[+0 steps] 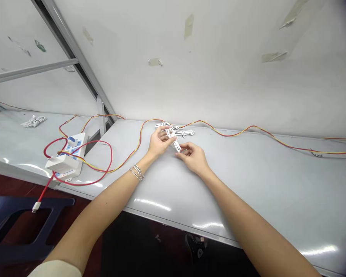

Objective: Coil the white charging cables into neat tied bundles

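My left hand [160, 142] holds a small bundled white cable [171, 138] between thumb and fingers, above the grey table top [236, 181]. My right hand [193, 157] pinches the lower end of that bundle with its fingertips. Behind my hands, a looser coil of white cable [184, 133] lies on the table and seems joined to the bundle. A silver chain bracelet [137, 172] circles my left wrist.
A red-and-yellow twin wire [219, 131] runs along the table's back edge to a white power strip [73, 152] with a white adapter [60, 163]. Another white cable bundle [33, 121] lies farther left. A red cable [43, 192] hangs over the table's edge above a dark blue stool [17, 227].
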`<state>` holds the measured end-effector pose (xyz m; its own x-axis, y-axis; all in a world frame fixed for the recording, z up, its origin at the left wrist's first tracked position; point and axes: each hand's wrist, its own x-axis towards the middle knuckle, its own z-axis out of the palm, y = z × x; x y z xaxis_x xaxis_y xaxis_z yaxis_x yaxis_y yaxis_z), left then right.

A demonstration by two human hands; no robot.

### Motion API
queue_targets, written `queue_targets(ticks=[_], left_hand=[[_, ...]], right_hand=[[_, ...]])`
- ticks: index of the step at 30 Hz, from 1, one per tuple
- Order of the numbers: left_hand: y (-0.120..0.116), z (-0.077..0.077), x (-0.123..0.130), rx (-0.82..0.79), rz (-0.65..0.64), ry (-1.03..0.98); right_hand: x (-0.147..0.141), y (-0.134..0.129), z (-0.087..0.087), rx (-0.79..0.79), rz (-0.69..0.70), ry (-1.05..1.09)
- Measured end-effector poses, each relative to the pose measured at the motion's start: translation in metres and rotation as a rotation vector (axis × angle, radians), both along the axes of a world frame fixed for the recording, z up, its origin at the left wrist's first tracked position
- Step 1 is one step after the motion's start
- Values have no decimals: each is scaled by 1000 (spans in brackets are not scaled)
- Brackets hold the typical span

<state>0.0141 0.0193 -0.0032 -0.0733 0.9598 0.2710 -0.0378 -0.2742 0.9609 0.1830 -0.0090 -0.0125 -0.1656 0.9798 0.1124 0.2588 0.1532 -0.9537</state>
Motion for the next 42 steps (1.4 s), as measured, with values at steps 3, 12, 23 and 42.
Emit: queue_targets(ticks=[3,12,23,42], left_hand=[[0,0,0,1,3,10],[-1,1,1,13,13,11],[-1,1,2,-21,22,-55],[2,1,-2,-50,32,-7]], right_hand=[[0,-1,1,2,0,-20],[-1,-1,2,14,-9,-40],[-2,0,4,35,-18,-70],[0,9,-6,77,-231,114]])
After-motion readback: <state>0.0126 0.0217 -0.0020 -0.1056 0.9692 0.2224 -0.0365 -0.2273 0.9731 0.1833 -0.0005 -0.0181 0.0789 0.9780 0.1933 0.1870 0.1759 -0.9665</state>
